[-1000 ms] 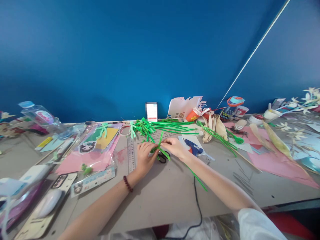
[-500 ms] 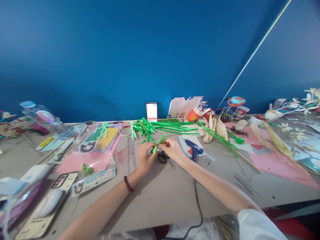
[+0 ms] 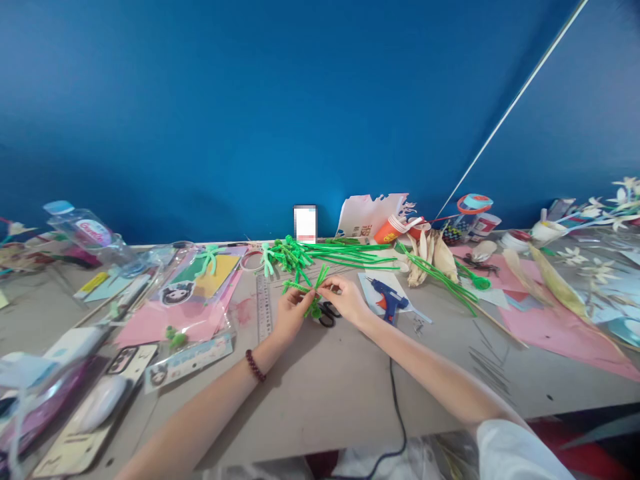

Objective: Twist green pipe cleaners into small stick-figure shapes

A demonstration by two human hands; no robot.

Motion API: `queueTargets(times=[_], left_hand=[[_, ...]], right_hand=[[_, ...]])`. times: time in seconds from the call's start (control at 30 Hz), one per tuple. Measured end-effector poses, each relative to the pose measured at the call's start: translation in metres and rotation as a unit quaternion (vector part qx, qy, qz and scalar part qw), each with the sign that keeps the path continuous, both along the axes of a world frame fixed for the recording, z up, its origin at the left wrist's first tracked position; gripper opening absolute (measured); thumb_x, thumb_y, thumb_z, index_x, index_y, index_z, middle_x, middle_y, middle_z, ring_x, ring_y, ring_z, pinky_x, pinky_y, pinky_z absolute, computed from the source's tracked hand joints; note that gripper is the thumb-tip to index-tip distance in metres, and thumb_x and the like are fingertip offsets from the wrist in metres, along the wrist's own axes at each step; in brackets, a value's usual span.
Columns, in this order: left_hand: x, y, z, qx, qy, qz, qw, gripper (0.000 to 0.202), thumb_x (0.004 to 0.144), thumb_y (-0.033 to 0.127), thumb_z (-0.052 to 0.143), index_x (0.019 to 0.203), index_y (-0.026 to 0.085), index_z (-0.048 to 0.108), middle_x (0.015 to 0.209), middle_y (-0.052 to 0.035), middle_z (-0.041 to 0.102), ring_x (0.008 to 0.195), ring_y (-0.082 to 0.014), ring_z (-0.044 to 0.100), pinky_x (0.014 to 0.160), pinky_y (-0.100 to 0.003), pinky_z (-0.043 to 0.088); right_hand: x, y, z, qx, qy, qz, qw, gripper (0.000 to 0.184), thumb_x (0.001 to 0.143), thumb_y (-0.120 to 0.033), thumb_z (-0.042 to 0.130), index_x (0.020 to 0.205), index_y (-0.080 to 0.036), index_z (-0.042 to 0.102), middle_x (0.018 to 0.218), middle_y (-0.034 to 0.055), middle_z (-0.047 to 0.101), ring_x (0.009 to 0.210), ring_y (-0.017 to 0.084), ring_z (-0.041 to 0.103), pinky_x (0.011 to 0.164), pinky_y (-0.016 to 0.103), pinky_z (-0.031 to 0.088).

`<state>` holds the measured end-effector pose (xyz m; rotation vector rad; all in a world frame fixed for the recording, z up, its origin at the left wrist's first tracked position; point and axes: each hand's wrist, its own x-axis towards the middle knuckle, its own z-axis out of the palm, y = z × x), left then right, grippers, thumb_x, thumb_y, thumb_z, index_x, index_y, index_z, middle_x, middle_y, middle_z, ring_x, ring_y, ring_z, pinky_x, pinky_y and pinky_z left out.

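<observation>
Between my two hands is a bunch of green pipe cleaners [image 3: 323, 275], with stems spreading up and to the left and a looped part hanging below. My left hand [image 3: 293, 308] pinches it from the left, its fingertips meeting those of my right hand. From the other side my right hand [image 3: 345, 299] closes thumb and fingers on the same piece. Black-handled scissors [image 3: 327, 321] lie under my hands, partly hidden. A clear ruler [image 3: 263, 307] rests just left of my left hand. The blue hot glue gun [image 3: 389, 298] lies on white paper to the right of my right hand.
Behind my hands lies a pile of green pipe-cleaner pieces [image 3: 290, 253], below a phone [image 3: 305, 223] leaning on the wall. Pink paper and plastic packets [image 3: 173, 313] cover the left. Red paper cups [image 3: 389, 230] and dried husks [image 3: 423, 261] stand back right. A black cord [image 3: 395, 393] crosses the front edge.
The green pipe cleaners have turned in my fingers: stems now fan apart, one pointing left over my left hand, with the looped part hanging below. Both hands stay in nearly the same place.
</observation>
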<state>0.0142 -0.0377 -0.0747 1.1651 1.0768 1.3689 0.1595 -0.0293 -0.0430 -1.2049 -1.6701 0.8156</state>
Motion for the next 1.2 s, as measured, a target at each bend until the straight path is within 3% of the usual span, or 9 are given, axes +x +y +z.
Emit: queueTargets(times=[0.13, 0.3, 0.53, 0.77, 0.87, 0.93, 1.07, 1.13, 1.2], left_hand=[[0.001, 0.001, 0.002, -0.024, -0.029, -0.021, 0.999, 0.026, 0.065, 0.038, 0.072, 0.07, 0.014, 0.066, 0.064, -0.0029, 0.065, 0.057, -0.0111, 0.055, 0.052, -0.022, 0.038], [-0.003, 0.004, 0.001, -0.045, -0.059, -0.076, 0.994, 0.024, 0.065, 0.036, 0.073, 0.074, 0.014, 0.068, 0.069, -0.0031, 0.067, 0.063, -0.0115, 0.057, 0.059, -0.022, 0.042], [-0.011, 0.01, 0.004, -0.114, -0.118, -0.195, 0.967, 0.022, 0.062, 0.032, 0.075, 0.067, 0.012, 0.067, 0.067, -0.0047, 0.067, 0.062, -0.0119, 0.059, 0.063, -0.023, 0.044], [-0.01, 0.004, 0.008, -0.205, -0.24, -0.25, 0.916, 0.016, 0.066, 0.026, 0.072, 0.069, 0.012, 0.066, 0.068, -0.0052, 0.064, 0.064, -0.0128, 0.059, 0.063, -0.024, 0.046], [-0.01, 0.003, 0.013, -0.222, -0.238, -0.233, 0.916, 0.021, 0.068, 0.033, 0.067, 0.073, 0.012, 0.066, 0.073, -0.0076, 0.065, 0.068, -0.0163, 0.06, 0.063, -0.027, 0.047], [-0.008, 0.004, 0.014, -0.192, -0.216, -0.198, 0.937, 0.027, 0.07, 0.04, 0.064, 0.073, 0.013, 0.064, 0.072, -0.0073, 0.063, 0.069, -0.0173, 0.059, 0.061, -0.027, 0.046], [-0.003, 0.005, 0.009, -0.039, -0.075, -0.007, 0.996, 0.024, 0.071, 0.041, 0.063, 0.076, 0.018, 0.057, 0.072, -0.0008, 0.055, 0.066, -0.013, 0.053, 0.056, -0.023, 0.042], [-0.002, 0.003, 0.007, 0.051, 0.035, 0.08, 0.995, 0.022, 0.071, 0.037, 0.065, 0.08, 0.019, 0.055, 0.075, 0.0005, 0.053, 0.067, -0.012, 0.05, 0.06, -0.024, 0.041], [-0.002, 0.001, 0.007, 0.118, 0.137, 0.099, 0.978, 0.018, 0.073, 0.033, 0.064, 0.08, 0.02, 0.055, 0.077, 0.0004, 0.054, 0.07, -0.0126, 0.05, 0.066, -0.026, 0.04]], right_hand=[[0.003, 0.0, 0.003, -0.007, -0.036, -0.017, 0.999, 0.008, 0.073, -0.024, 0.061, 0.069, -0.018, 0.064, 0.075, 0.0017, 0.064, 0.07, 0.015, 0.054, 0.066, 0.026, 0.039], [0.006, 0.001, 0.007, -0.046, -0.046, -0.016, 0.998, 0.009, 0.071, -0.024, 0.063, 0.075, -0.017, 0.065, 0.073, 0.0016, 0.064, 0.064, 0.015, 0.053, 0.062, 0.026, 0.039], [0.013, 0.012, 0.009, -0.013, -0.002, 0.114, 0.993, 0.008, 0.072, -0.02, 0.06, 0.068, -0.019, 0.067, 0.08, 0.0028, 0.062, 0.081, 0.016, 0.057, 0.075, 0.027, 0.043], [0.01, 0.009, 0.013, 0.005, 0.03, 0.143, 0.989, 0.012, 0.074, -0.026, 0.058, 0.066, -0.017, 0.06, 0.077, 0.002, 0.056, 0.071, 0.014, 0.053, 0.069, 0.026, 0.042], [0.01, 0.009, 0.01, -0.014, 0.032, 0.118, 0.992, 0.015, 0.075, -0.029, 0.056, 0.066, -0.017, 0.058, 0.077, 0.0021, 0.056, 0.072, 0.014, 0.053, 0.069, 0.027, 0.042], [0.01, 0.011, 0.007, -0.022, 0.028, 0.08, 0.996, 0.014, 0.074, -0.03, 0.056, 0.067, -0.018, 0.058, 0.076, 0.0023, 0.057, 0.075, 0.016, 0.054, 0.071, 0.028, 0.042], [0.013, 0.016, 0.0, -0.035, 0.019, -0.001, 0.999, 0.014, 0.073, -0.032, 0.055, 0.072, -0.018, 0.058, 0.074, 0.0018, 0.059, 0.074, 0.017, 0.055, 0.071, 0.029, 0.043], [0.012, 0.016, -0.002, -0.04, 0.013, -0.023, 0.999, 0.015, 0.073, -0.032, 0.054, 0.072, -0.018, 0.058, 0.073, 0.0016, 0.059, 0.072, 0.017, 0.055, 0.07, 0.029, 0.043], [0.011, 0.013, -0.002, -0.037, 0.005, -0.033, 0.999, 0.014, 0.073, -0.031, 0.054, 0.07, -0.018, 0.057, 0.072, 0.0016, 0.059, 0.071, 0.017, 0.055, 0.068, 0.029, 0.043]])
